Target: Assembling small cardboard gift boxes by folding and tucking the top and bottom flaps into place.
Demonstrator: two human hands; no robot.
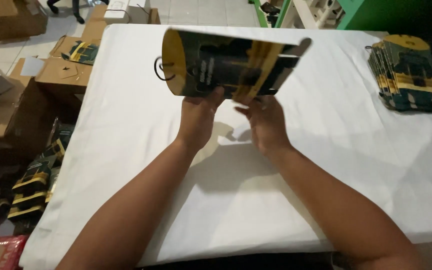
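The flat dark-and-yellow carton [226,67] lay above both grips, long axis running left-right; left hand [199,117] and right hand [266,122] pinched its lower edge, equally near.

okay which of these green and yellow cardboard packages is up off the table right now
The package held in both hands above the white table; the others lie stacked at the table's right edge or on the floor.
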